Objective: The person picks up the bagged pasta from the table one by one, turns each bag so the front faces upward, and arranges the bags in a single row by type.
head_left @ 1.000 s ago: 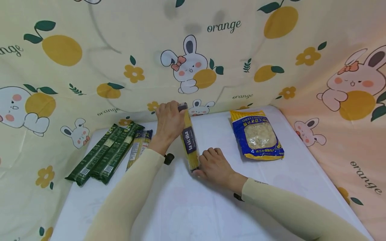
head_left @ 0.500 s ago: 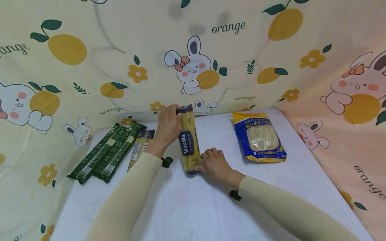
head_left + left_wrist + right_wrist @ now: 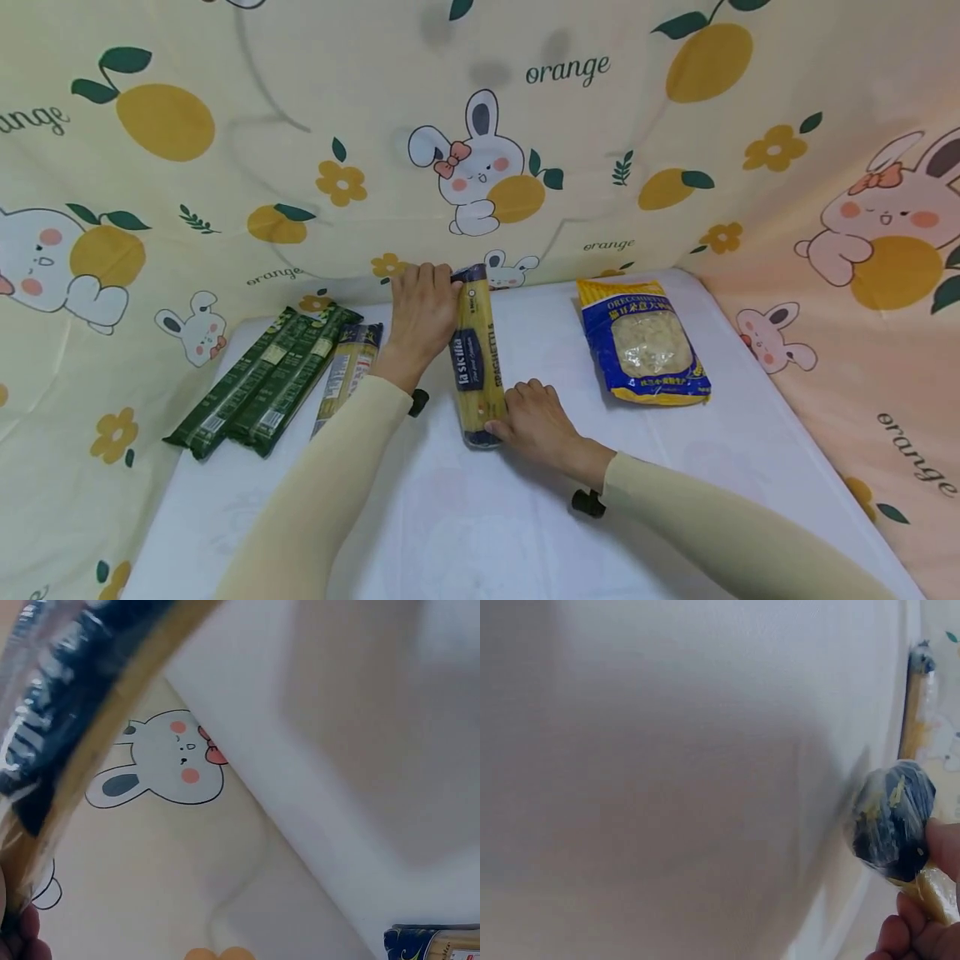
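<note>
A clear pack of spaghetti [image 3: 480, 362] with a dark blue label stands steeply tilted over the middle of the white table, its printed front toward me. My left hand [image 3: 425, 312] grips its upper end from the left, and in the left wrist view the dark label [image 3: 67, 697] slants across the upper left corner. Lower down, my right hand [image 3: 543, 423] pinches the bottom right corner, thumb on the front. The right wrist view shows the pack's crumpled blue end [image 3: 894, 821] between thumb [image 3: 946, 844] and curled fingers.
Two long green packs [image 3: 262, 379] lie side by side on the table's left, with another spaghetti pack [image 3: 348, 367] beside them, partly behind my left arm. A blue and yellow orecchiette bag [image 3: 643, 342] lies at right. A printed cloth [image 3: 360, 108] hangs behind the table [image 3: 480, 533].
The spaghetti pack has turned about its long axis, from a narrow side view to its broad front with more print showing. Both hands have kept their hold at its ends.
</note>
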`<act>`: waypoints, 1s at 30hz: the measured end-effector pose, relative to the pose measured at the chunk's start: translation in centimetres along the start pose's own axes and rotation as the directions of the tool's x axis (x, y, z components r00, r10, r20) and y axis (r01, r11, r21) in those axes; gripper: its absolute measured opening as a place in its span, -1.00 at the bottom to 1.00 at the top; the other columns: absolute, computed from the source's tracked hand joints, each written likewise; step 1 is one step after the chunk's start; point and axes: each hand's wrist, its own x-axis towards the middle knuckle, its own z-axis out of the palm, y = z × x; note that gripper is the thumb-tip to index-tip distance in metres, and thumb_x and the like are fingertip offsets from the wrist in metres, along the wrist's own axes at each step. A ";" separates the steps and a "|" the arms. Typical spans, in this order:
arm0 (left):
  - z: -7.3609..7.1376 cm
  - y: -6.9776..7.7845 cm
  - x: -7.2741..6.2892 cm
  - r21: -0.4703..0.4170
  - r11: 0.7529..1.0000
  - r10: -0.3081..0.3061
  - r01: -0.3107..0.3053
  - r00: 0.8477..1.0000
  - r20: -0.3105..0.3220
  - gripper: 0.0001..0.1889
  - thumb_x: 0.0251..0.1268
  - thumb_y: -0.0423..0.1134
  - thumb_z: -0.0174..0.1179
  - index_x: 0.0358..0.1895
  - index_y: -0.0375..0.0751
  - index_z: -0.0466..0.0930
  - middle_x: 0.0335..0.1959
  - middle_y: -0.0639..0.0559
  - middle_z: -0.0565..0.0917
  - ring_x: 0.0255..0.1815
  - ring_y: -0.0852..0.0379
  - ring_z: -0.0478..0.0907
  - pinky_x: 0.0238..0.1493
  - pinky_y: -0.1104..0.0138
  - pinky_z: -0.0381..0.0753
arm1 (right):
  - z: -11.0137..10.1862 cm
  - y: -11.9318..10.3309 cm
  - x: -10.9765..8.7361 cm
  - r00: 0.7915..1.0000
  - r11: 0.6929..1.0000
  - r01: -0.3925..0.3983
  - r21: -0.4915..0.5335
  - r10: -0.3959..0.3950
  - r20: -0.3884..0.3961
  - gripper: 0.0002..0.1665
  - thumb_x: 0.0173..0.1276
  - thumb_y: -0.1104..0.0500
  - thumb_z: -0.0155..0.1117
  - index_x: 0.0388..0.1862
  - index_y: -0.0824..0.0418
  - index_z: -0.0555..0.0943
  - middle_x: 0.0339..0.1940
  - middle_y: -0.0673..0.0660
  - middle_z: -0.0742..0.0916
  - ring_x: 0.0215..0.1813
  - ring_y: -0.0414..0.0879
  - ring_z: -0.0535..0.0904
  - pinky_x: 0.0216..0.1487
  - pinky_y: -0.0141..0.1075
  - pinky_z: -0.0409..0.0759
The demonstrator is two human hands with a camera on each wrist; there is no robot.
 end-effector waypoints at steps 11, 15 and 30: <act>1.6 1.7 0.1 -0.052 0.999 0.012 -0.005 0.990 0.141 -0.61 0.75 -0.09 -0.09 0.15 -0.38 0.54 -0.10 -0.25 0.60 0.00 -0.23 0.45 0.03 -0.06 0.46 | -1.8 1.3 -1.8 0.996 0.998 -0.067 0.002 0.067 0.064 -0.53 0.39 -0.22 0.46 -0.28 0.17 0.64 -0.38 0.00 0.61 -0.19 -0.03 0.45 -0.08 -0.06 0.44; 2.2 2.0 0.0 -0.075 0.996 -0.012 0.036 0.952 0.306 -0.42 0.72 0.10 -0.09 0.40 -0.34 0.45 0.14 -0.27 0.61 0.17 -0.21 0.44 0.20 -0.09 0.47 | -2.0 1.9 -2.2 0.994 0.997 -0.077 0.022 0.075 0.080 -0.58 0.38 -0.18 0.47 -0.29 0.14 0.64 -0.42 -0.03 0.59 -0.23 -0.07 0.43 -0.10 -0.08 0.41; 6.3 1.6 -0.7 -0.026 0.997 -0.051 0.071 0.888 0.457 -0.14 0.60 0.37 -0.07 0.56 -0.34 0.29 0.38 -0.31 0.51 0.37 -0.22 0.38 0.41 -0.10 0.45 | -1.2 3.0 -1.7 0.993 0.996 -0.077 -0.053 0.082 0.089 -0.58 0.41 -0.19 0.38 -0.28 0.15 0.64 -0.39 -0.01 0.58 -0.21 -0.03 0.43 -0.08 -0.05 0.40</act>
